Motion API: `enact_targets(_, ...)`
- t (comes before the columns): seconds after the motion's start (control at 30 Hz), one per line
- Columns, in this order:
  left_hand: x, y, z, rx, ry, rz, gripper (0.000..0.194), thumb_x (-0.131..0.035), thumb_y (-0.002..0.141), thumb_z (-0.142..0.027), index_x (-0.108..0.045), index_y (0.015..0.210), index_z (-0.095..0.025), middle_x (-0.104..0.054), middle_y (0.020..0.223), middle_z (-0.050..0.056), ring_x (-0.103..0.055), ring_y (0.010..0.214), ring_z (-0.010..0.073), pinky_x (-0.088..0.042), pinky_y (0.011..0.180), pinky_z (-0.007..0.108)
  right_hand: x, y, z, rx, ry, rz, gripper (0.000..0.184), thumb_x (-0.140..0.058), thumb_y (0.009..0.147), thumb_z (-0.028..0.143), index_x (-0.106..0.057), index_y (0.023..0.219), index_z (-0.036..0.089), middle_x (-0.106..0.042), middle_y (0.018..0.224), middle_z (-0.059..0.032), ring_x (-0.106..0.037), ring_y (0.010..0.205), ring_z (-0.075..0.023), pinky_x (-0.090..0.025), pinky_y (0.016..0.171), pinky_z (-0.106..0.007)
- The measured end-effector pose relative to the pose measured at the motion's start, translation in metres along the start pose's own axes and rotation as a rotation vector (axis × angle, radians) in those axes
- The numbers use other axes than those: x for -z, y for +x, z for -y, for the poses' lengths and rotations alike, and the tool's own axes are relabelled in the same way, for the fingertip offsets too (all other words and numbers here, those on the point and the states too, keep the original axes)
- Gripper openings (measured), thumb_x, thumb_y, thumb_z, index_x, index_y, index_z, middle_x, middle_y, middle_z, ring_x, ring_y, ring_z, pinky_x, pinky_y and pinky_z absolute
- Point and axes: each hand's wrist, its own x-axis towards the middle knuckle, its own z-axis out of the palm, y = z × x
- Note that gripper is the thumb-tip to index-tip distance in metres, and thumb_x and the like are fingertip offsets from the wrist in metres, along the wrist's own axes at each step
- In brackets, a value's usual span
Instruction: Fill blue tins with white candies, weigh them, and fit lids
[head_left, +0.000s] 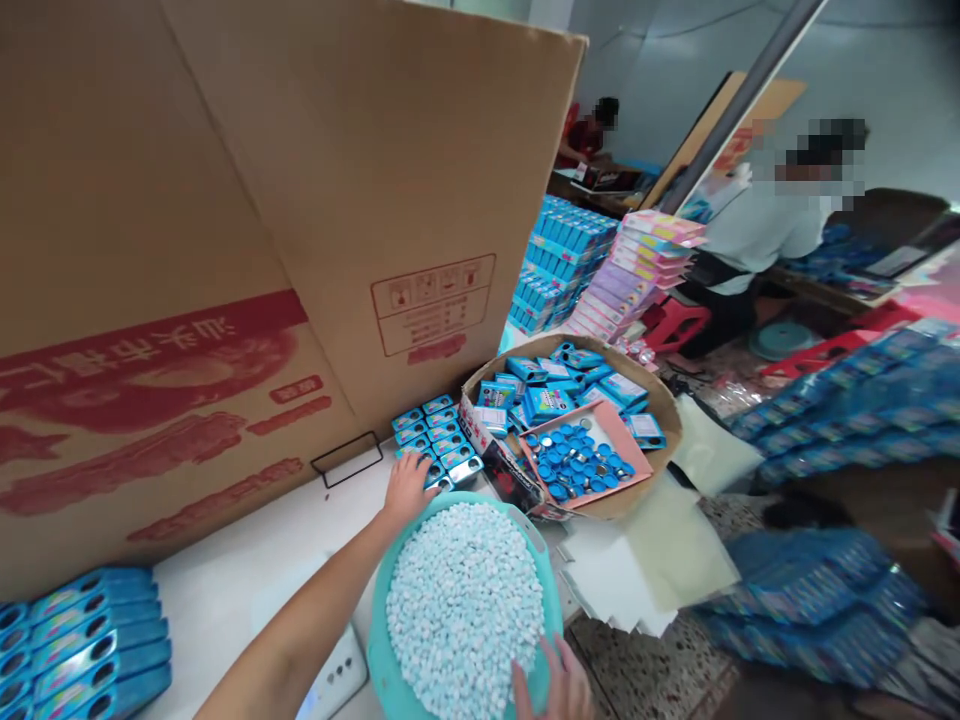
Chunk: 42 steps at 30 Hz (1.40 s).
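The left hand (409, 487), its grip unclear, is seemingly picking among small, glossy blue rectangular boxes (448, 440) behind a round turquoise plastic bowl (381, 640) of pale-blue pellets (465, 600), calling next for a light pinch, while the right hand (556, 682) spreads loosely at the bowl's rim.
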Motion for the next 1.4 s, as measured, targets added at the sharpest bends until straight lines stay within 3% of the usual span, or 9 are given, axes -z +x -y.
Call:
enact_targets(0.07,-0.003,0.006,0.000,-0.007,0.010,0.020,0.047,-0.067,0.071,-0.039,-0.056,0.114,-0.023,-0.051,0.124,0.010,-0.038,0.122,0.0316,-0.033,0.100,0.046,0.006,0.010,-0.011,-0.195,0.058,-0.004,0.060,-0.057,0.072,0.060,-0.062,0.110,0.014,-0.062,0.113,-0.0202,-0.056,0.107,-0.0362,-0.043,0.091,-0.049)
enact_targets(0.2,0.003,0.018,-0.004,-0.052,0.051,0.094,0.052,-0.069,0.068,-0.040,-0.055,0.115,-0.024,-0.055,0.117,0.011,-0.044,0.113,0.0312,-0.037,0.094,0.044,0.014,0.025,-0.014,-0.526,0.318,0.336,0.069,-0.048,0.071,0.069,-0.063,0.108,0.014,-0.068,0.105,-0.0141,-0.063,0.098,-0.0294,-0.050,0.083,-0.037)
enact_targets(0.27,0.006,0.025,-0.009,-0.059,0.076,0.148,0.055,-0.071,0.066,-0.038,-0.053,0.117,-0.022,-0.057,0.114,0.012,-0.047,0.109,0.0312,-0.038,0.091,0.042,0.018,0.030,-0.007,-0.604,0.400,0.451,0.070,-0.046,0.070,0.071,-0.067,0.102,0.013,-0.069,0.103,-0.0127,-0.063,0.100,-0.0282,-0.049,0.084,-0.034)
enact_targets(0.43,-0.002,0.033,-0.009,-0.046,0.079,0.225,0.063,-0.073,0.064,-0.040,-0.050,0.120,-0.021,-0.061,0.108,0.012,-0.043,0.111,0.0337,-0.036,0.089,0.043,0.027,0.031,-0.001,-0.650,0.383,0.504,0.069,-0.044,0.070,0.071,-0.070,0.093,0.010,-0.071,0.096,-0.0146,-0.064,0.095,-0.0298,-0.047,0.084,-0.034)
enact_targets(0.7,-0.008,0.019,0.010,-0.143,0.029,0.209,0.063,-0.065,0.072,-0.046,-0.045,0.128,-0.027,-0.052,0.130,0.008,-0.040,0.116,0.0314,-0.032,0.092,0.041,0.025,0.023,-0.011,-0.650,0.283,0.484,0.065,-0.045,0.071,0.071,-0.072,0.081,0.013,-0.072,0.084,-0.0124,-0.066,0.082,-0.0289,-0.049,0.072,-0.032)
enact_targets(0.87,-0.007,0.024,0.014,-0.181,0.040,0.228,0.069,-0.069,0.067,-0.043,-0.046,0.129,-0.024,-0.055,0.125,0.011,-0.042,0.114,0.0324,-0.032,0.093,0.041,0.026,0.024,-0.008,-0.649,0.258,0.469,0.068,-0.045,0.069,0.073,-0.072,0.082,0.012,-0.072,0.083,-0.0132,-0.066,0.081,-0.0301,-0.049,0.068,-0.033)
enact_targets(1.0,-0.002,0.025,0.019,-0.252,-0.018,0.277,0.067,-0.071,0.065,-0.037,-0.048,0.127,-0.031,-0.057,0.119,0.007,-0.046,0.112,0.0279,-0.032,0.096,0.037,0.028,0.024,-0.009,-0.638,0.259,0.475,0.069,-0.046,0.066,0.076,-0.073,0.080,0.014,-0.072,0.084,-0.0127,-0.066,0.082,-0.0310,-0.050,0.069,-0.034)
enact_targets(1.2,0.010,0.017,0.028,-0.368,-0.045,0.316,0.049,-0.064,0.071,-0.030,-0.055,0.118,-0.037,-0.049,0.132,0.006,-0.043,0.121,0.0286,-0.031,0.102,0.041,0.018,0.017,-0.020,-0.609,0.178,0.444,0.066,-0.044,0.067,0.076,-0.074,0.081,0.019,-0.073,0.084,-0.0107,-0.066,0.084,-0.0317,-0.050,0.067,-0.034)
enact_targets(1.4,0.025,0.019,0.027,-0.457,0.101,0.505,0.076,-0.075,0.052,-0.021,-0.052,0.123,-0.035,-0.037,0.143,0.010,-0.034,0.129,0.0366,-0.024,0.104,0.053,0.013,0.018,-0.022,-0.674,0.138,0.502,0.076,-0.041,0.062,0.081,-0.073,0.085,0.016,-0.072,0.082,-0.0118,-0.065,0.082,-0.0324,-0.049,0.066,-0.034)
